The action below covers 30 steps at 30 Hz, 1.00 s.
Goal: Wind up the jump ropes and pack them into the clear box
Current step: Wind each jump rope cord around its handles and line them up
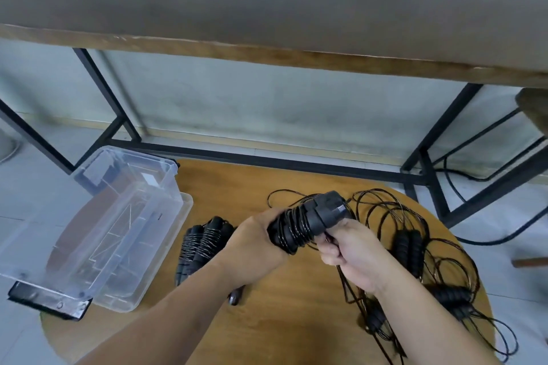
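The clear box [124, 216] sits open at the round table's [296, 320] left edge, with no rope inside. Beside it lies a wound rope [201, 243]. The left hand [255, 249] grips a handle pair [308, 222] wrapped in cord; the right hand [353, 252] pinches the cord. Loose ropes [415, 246] lie tangled on the right.

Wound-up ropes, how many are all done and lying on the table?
1 for sure: the wound bundle beside the clear box, partly hidden behind the left hand. Another is in both hands, the right hand feeding cord. More could hide under that arm.
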### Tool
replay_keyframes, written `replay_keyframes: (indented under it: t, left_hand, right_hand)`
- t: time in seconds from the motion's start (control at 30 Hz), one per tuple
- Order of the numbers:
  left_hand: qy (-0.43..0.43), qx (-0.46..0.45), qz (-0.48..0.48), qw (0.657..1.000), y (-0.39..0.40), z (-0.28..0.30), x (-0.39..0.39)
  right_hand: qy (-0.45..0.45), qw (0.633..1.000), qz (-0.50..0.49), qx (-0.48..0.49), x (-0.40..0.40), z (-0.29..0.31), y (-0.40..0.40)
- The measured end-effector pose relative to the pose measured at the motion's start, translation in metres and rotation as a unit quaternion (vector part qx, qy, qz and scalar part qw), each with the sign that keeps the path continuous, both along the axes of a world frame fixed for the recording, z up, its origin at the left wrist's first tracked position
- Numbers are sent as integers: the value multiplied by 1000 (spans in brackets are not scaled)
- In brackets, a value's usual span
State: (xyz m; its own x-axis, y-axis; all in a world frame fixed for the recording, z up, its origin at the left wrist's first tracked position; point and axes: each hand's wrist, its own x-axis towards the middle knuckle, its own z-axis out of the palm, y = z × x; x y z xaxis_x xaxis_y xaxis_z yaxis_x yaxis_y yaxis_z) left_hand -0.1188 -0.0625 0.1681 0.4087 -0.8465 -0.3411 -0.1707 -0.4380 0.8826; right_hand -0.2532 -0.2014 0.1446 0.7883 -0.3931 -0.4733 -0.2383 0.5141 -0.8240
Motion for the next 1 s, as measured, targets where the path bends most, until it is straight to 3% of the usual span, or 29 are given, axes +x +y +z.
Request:
replay_keyframes:
  t: [0.23, 0.37, 0.47, 0.6, 0.8, 0.9, 1.0]
  left_hand:
    - [-36, 5, 23, 999, -4, -1, 15]
    - [-113, 41, 36, 992, -4, -6, 32]
    - [-192, 58, 17, 979, -1, -9, 34]
    - [-269, 74, 10, 960, 0, -13, 42]
    - [-367, 135, -51, 919, 8, -14, 53]
    - [-362, 158, -98, 914, 15, -20, 59]
    - [-298, 142, -149, 932, 24, -19, 67]
  right_hand:
    - [40, 999, -21, -3, 8, 11, 13]
    - [120, 987, 34, -102, 17, 20, 24]
    - [197, 943, 103, -246, 28, 26, 31]
    - [260, 836, 214, -434, 43, 37, 37]
    - [311, 728, 286, -540, 63, 55, 58]
    - [318, 687, 313, -573, 71, 72, 60]
    - [299, 699, 341, -553, 74, 94, 47]
